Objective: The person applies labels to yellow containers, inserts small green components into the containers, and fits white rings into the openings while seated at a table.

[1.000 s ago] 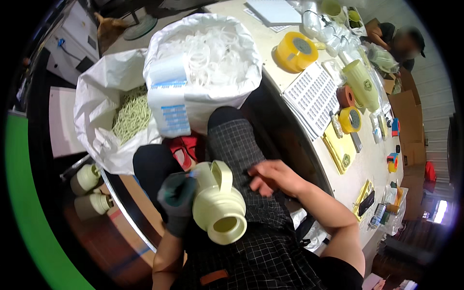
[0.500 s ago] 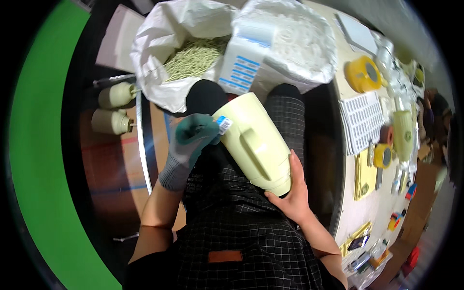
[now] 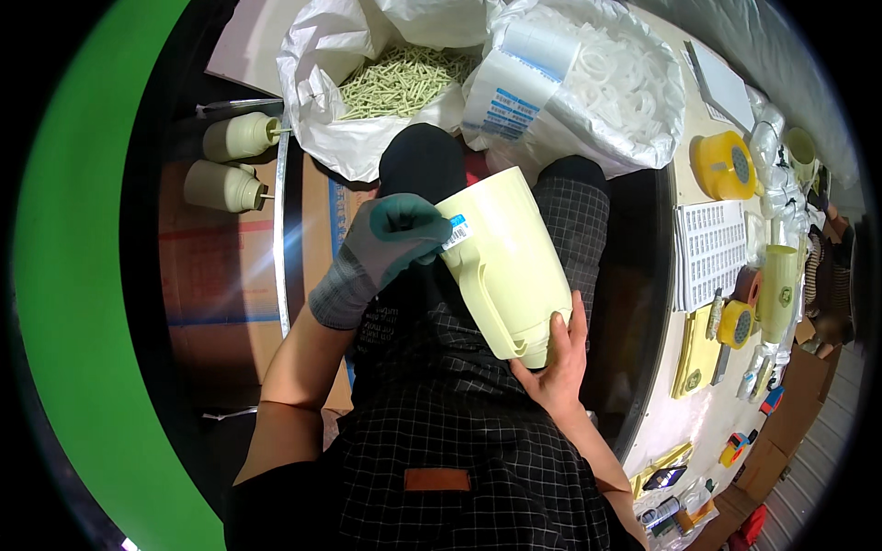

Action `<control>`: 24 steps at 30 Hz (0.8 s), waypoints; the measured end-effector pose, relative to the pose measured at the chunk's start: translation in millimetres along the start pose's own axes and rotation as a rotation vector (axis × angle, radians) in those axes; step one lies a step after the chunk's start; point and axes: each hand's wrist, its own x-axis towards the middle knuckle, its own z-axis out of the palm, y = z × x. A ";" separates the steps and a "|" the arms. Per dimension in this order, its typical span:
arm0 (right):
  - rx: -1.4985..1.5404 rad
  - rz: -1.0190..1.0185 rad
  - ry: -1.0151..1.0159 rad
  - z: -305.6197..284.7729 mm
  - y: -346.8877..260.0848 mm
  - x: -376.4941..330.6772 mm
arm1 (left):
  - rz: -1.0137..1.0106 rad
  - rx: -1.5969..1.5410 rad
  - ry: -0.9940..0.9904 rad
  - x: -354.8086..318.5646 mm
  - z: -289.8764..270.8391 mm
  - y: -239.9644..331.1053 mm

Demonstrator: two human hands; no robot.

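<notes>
A pale yellow plastic jug (image 3: 505, 266) lies tilted over my lap, its base toward me. My left hand (image 3: 390, 241), in a grey-green glove, grips its upper end beside a small white and blue sticker (image 3: 457, 231). My right hand (image 3: 555, 360), bare, cups the jug's bottom rim from below. Both hands hold the jug above my checked apron.
Ahead are a white sack of pale green sticks (image 3: 400, 78) and a clear bag of white rings (image 3: 611, 78) with sheets of labels (image 3: 519, 78). Two cream bottles (image 3: 225, 161) lie at the left. The table (image 3: 707, 413) at the right carries yellow tape dispensers (image 3: 726, 165), label sheets and small tools.
The view has shifted slightly and the jug has turned a little in my hands. My left hand stays at its top and my right hand has settled under the base.
</notes>
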 end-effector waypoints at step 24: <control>0.238 0.192 0.231 7.7 47.0 148.2 | 0.791 1.156 -0.013 -22.9 107.0 -44.8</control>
